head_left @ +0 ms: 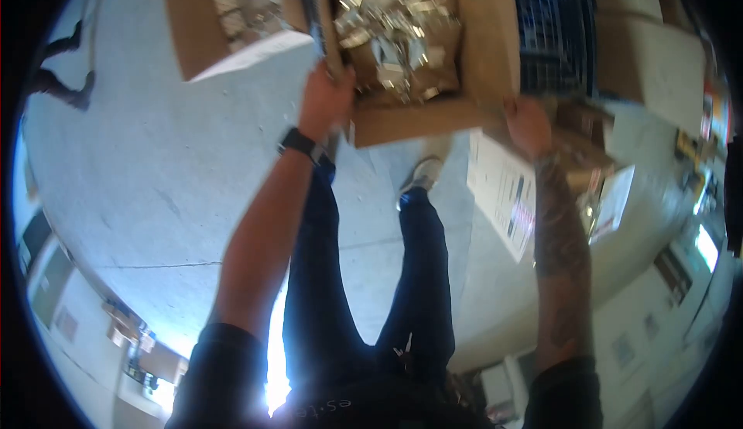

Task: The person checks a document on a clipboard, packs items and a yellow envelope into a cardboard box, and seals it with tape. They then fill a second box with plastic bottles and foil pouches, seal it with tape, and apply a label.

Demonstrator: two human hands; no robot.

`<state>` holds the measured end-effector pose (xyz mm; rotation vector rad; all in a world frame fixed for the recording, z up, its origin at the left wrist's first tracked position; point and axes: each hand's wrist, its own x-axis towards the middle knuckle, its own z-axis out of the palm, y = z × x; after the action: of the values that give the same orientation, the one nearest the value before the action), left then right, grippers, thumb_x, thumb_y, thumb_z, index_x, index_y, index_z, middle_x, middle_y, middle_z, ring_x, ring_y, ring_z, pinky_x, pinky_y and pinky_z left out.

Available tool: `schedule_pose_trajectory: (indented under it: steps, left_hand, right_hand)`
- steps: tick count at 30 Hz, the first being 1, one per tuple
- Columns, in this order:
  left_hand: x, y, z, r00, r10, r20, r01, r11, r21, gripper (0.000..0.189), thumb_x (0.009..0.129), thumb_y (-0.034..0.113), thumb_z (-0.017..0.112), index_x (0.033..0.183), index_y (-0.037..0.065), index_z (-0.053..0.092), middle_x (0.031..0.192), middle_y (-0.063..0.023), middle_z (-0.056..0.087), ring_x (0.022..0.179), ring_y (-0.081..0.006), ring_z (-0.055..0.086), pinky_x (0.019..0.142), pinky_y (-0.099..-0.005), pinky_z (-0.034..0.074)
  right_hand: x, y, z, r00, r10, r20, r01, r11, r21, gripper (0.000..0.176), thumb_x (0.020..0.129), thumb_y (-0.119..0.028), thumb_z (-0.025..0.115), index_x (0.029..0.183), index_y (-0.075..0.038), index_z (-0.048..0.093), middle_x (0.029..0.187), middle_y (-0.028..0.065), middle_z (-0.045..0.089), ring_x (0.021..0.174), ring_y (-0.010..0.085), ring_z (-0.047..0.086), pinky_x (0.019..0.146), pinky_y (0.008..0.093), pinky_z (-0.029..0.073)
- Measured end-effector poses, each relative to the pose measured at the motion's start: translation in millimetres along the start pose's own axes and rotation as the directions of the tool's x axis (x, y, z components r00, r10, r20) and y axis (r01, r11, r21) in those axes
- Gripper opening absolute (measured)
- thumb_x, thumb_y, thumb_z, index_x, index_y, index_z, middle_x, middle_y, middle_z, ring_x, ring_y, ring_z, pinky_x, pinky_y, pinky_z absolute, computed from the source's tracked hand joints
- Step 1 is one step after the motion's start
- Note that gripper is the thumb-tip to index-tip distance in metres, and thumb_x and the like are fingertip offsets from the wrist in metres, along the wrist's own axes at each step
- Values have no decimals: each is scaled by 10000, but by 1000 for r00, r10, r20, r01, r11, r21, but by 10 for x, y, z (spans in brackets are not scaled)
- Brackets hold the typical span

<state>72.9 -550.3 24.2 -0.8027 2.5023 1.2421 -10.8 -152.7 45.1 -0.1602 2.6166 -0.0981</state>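
Note:
I hold an open cardboard box (422, 115) out in front of me, above the concrete floor. It is filled with several small shiny metal parts (391, 30). My left hand (325, 100) grips the box's near left corner, a black watch on its wrist. My right hand (528, 123) grips the near right corner. My legs in dark trousers and one white shoe (422, 173) show below the box.
A second cardboard box (232, 34) with metal parts sits to the left. More boxes (650, 65) and a blue crate (553, 26) stand at the right. A box with a printed label (507, 197) lies under my right arm. Another person's legs (58, 80) are at far left.

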Motion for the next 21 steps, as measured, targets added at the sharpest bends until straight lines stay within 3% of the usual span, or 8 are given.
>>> schedule_pose_trajectory:
  steps: [3,4,6,10,12,15,18,21]
  left_hand:
    - [182,19,147,976,-204,80,216,952,-218,537,953,414,671,1280,-7,616,1104,-249,702,1035,-365,682,869,-432,555]
    - [200,-261,237,902,418,110,-418,781,463,358,964,255,623,1293,112,637,933,-198,698,895,-352,690,770,-444,554]
    - [206,-285,249,893,413,177,-391,519,760,449,1000,138,470,1421,249,579,790,-194,674,733,-368,678,633,-486,526]
    - [288,-606,179,840,540,-49,-536,841,65,447,1005,96,470,1408,222,618,852,-153,674,770,-229,669,717,-380,544]
    - [305,-588,201,908,418,-25,-402,886,229,424,1002,94,480,1380,210,634,902,-165,692,812,-266,687,738,-394,550]
    - [185,-430,188,892,451,31,-377,705,601,382,993,97,502,1330,191,654,950,-187,712,864,-330,704,755,-431,555]
    - [149,-338,190,896,427,120,-330,462,823,316,982,84,507,1238,173,670,957,-213,714,920,-397,699,753,-490,555]
    - [92,-364,274,849,523,-77,-326,633,702,217,948,219,574,1120,131,672,865,-199,708,857,-430,698,729,-529,566]
  right_hand:
    - [116,163,-99,975,-219,38,223,966,-129,613,1070,-486,399,997,26,727,1053,288,704,988,483,679,883,552,555]
    - [185,145,-191,952,-252,174,255,967,4,632,1057,-506,433,901,41,707,906,270,713,836,482,675,794,536,549]
    - [409,334,-144,911,-244,331,240,969,56,600,1031,-499,498,869,39,709,918,278,716,848,469,693,803,532,552]
    - [61,91,-375,949,-299,105,290,953,91,435,911,-369,637,807,40,741,770,240,704,711,380,695,679,444,530]
    - [-56,40,-354,970,-239,48,236,970,63,434,929,-341,640,819,71,721,783,274,691,708,404,687,657,469,513]
    - [176,427,25,661,-750,-41,672,615,-413,207,934,-167,578,900,16,670,662,169,619,629,362,633,548,478,470]
    - [87,116,-151,935,-331,126,347,928,-133,535,1008,-463,549,906,35,719,953,280,723,900,456,711,825,518,564]
    - [-37,-135,-269,980,-119,157,137,985,-108,312,893,-294,600,1000,-50,765,1064,225,734,981,428,720,835,513,593]
